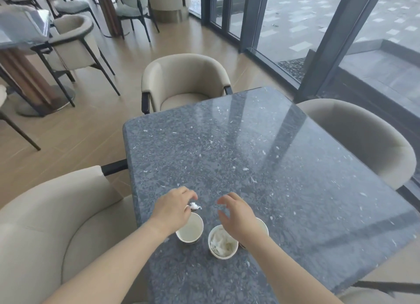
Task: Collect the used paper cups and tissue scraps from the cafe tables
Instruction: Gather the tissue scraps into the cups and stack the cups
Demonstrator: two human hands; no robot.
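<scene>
Left hand [175,209] pinches a crumpled white tissue scrap [194,205] just beyond an empty white paper cup [189,230], right hand [238,217] spread, holding nothing; a loose pinch risks dropping it outside.

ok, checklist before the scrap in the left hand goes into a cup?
1. Grip: left hand pinches the tissue scrap at its fingertips. ok
2. Target: empty cup stands upright just below that hand, mouth unobstructed. ok
3. Middle cup: upright, already holds crumpled tissue. ok
4. Right hand: open, holds nothing, free to steady a cup. ok
5. Third cup: mostly hidden under the right wrist, so its contents are unknown. cannot tell
6. Leftover scraps on the table: white flecks in the stone could mask small bits. cannot tell
</scene>
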